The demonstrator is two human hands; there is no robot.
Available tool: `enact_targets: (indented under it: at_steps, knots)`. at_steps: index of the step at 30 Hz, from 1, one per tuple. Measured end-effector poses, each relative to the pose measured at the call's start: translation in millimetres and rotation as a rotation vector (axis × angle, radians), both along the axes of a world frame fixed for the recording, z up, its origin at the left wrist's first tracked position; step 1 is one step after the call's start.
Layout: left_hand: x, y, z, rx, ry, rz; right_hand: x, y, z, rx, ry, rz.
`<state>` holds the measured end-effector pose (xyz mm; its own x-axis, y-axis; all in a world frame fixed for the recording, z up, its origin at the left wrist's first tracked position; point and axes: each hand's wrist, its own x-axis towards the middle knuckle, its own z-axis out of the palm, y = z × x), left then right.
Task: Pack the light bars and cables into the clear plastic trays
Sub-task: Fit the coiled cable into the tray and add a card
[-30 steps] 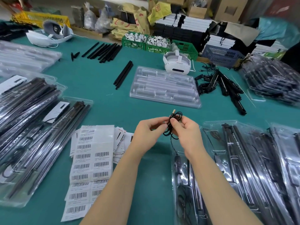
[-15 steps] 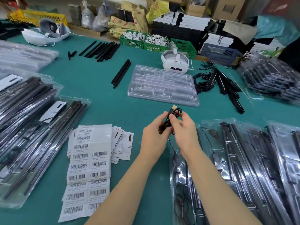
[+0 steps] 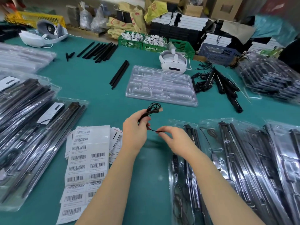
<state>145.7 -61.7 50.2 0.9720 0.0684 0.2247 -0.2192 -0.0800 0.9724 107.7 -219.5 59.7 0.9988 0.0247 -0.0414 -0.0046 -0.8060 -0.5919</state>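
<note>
Green matting covers the bench (image 3: 97,82), and above its middle the left hand (image 3: 134,132) grips a coiled black cable (image 3: 151,109), fingers curled round the bundle, loops and a USB plug sticking out above the fist. A loose end of that cable runs right to the right hand (image 3: 175,140), whose fingers pinch it between thumb and forefinger. Just beneath the right forearm lies a clear tray (image 3: 183,184) already holding light bars and a cable, with more filled trays (image 3: 243,159) beside it to the right. Left of the hands sit barcode label sheets (image 3: 84,159), and beyond them further packed trays (image 3: 32,127). Farther back lie an empty clear tray (image 3: 160,86), loose black light bars (image 3: 120,74), a tangle of cables and bars (image 3: 215,82), and a white headset (image 3: 173,62).
</note>
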Motion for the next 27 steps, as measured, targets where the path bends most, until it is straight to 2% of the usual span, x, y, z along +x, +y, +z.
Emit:
enact_targets:
  at_steps: [2, 4, 7, 9, 12, 15, 19, 21, 23, 27]
  knots:
    - [-1.0, 2.8, 2.6, 0.037, -0.006, -0.009, 0.8, -0.2, -3.0, 0.063, -0.018, -0.043]
    - [-2.9, 5.5, 3.9, 0.167, -0.052, -0.033, 2.0, -0.3, -6.4, 0.143, -0.047, -0.075]
    - [-0.5, 8.7, 1.9, 0.542, -0.13, -0.12, 1.9, 0.3, -13.1, 0.322, -0.041, -0.185]
    - [0.4, 7.5, -1.1, 0.78, -0.101, -0.167, 1.0, -1.4, -17.8, 0.386, -0.069, -0.237]
    - [-3.9, 2.0, -3.8, 0.977, 0.006, -0.213, -0.3, -3.9, -22.1, 0.365, -0.129, -0.189]
    - [-3.6, 1.2, -6.3, 0.966, 0.07, -0.295, 0.1, -4.1, -24.2, 0.337, -0.16, -0.17]
    - [-2.7, 7.5, -5.8, 0.804, 0.17, -0.408, 3.9, -3.3, -26.2, 0.261, -0.163, -0.199]
    - [-3.8, 9.3, -5.1, 0.793, 0.192, -0.445, 5.2, -3.2, -27.4, 0.227, -0.175, -0.212]
    - [-4.3, 9.5, -4.8, 0.83, 0.173, -0.434, 4.9, -2.9, -28.7, 0.231, -0.171, -0.215]
    - [-2.0, 11.8, -2.5, 0.761, 0.149, -0.331, 3.5, -0.8, -30.1, 0.223, -0.173, -0.199]
